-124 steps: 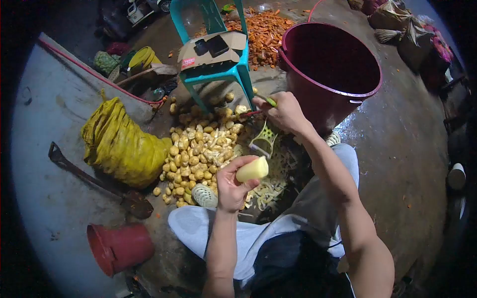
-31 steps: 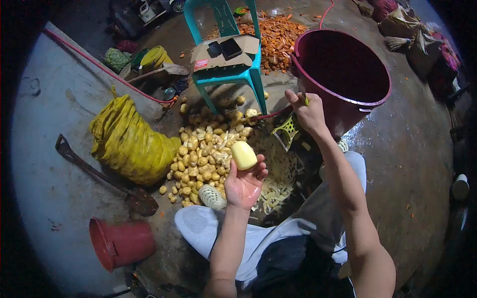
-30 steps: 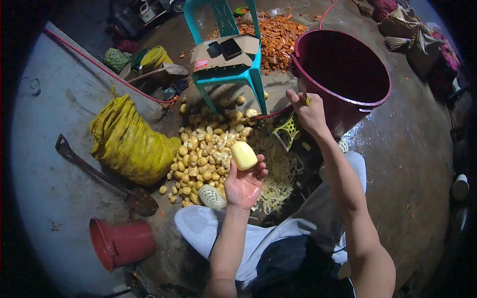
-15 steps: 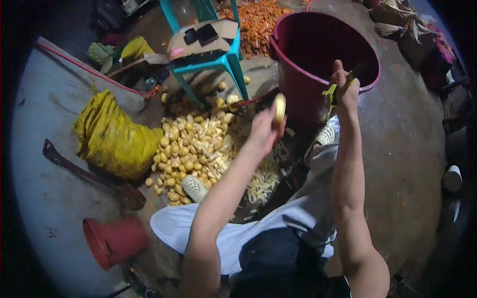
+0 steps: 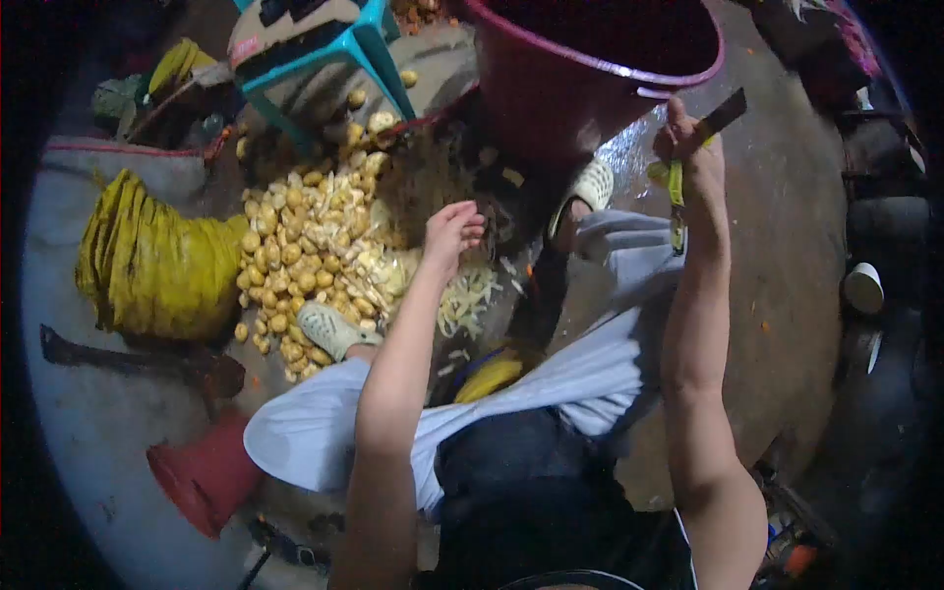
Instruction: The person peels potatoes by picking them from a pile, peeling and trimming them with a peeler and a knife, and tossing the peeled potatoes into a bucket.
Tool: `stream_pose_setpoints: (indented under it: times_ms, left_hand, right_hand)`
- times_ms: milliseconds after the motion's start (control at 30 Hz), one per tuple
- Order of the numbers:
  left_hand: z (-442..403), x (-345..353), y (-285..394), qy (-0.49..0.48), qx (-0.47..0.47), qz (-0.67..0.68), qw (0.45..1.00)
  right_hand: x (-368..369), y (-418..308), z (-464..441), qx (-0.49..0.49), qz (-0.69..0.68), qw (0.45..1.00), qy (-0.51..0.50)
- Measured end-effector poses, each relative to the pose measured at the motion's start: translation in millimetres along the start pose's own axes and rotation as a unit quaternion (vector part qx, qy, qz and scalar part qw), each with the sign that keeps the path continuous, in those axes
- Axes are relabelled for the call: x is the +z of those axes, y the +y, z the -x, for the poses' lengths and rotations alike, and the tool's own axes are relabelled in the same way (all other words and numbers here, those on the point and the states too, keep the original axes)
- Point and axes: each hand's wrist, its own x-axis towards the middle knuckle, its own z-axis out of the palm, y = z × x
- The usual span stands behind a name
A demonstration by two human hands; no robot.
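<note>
My left hand (image 5: 454, 236) is over the peelings with its fingers loosely bent and apart, and no potato shows in it. Below and left of it lies a heap of potatoes (image 5: 285, 246), and beneath it are pale strips of peel (image 5: 467, 303). Out to the right, my right hand (image 5: 696, 162) is closed round a knife (image 5: 726, 112), its dark blade pointing up and right. A yellow-green strip-like piece (image 5: 677, 202) hangs under that hand; I cannot tell whether it belongs to the knife. The hand is just in front of the purple tub (image 5: 590, 64).
A teal plastic chair (image 5: 369, 54) with cardboard on it stands behind the heap. To the left are a yellow sack (image 5: 162, 265), a dark long-handled tool (image 5: 138, 356) and a red bucket (image 5: 208, 472). My shoes (image 5: 334, 331) are beside the potatoes and tub.
The peeled potato has left my left hand, which has moved left in view. The knife blade now shows more clearly. The whole view has shifted, moving the tub and chair up and left.
</note>
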Motion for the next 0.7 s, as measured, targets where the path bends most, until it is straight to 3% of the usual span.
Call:
stream_pose_setpoints:
  times_ms: [67,167,367,467,600,700]
  left_hand:
    - [4,-41,-54,0.096,-0.068,0.063,0.991]
    - [27,-84,-109,0.165,-0.135,0.051,0.976]
    - [63,-132,-198,0.205,-0.175,0.036,0.962]
    - [79,-121,-198,0.216,-0.178,0.002,0.96]
    - [93,-117,-212,0.226,-0.208,-0.067,0.949]
    - [94,-118,-212,0.2,-0.202,-0.105,0.953]
  right_hand:
    - [-7,10,11,0.009,0.043,0.999,0.006]
    - [-10,23,16,0.03,0.077,0.997,0.001]
    - [14,58,20,0.071,0.179,0.981,-0.02]
    - [30,85,26,0.134,0.215,0.966,-0.048]
    - [66,95,44,0.103,0.251,0.961,-0.054]
    - [83,94,43,0.109,0.267,0.946,-0.151]
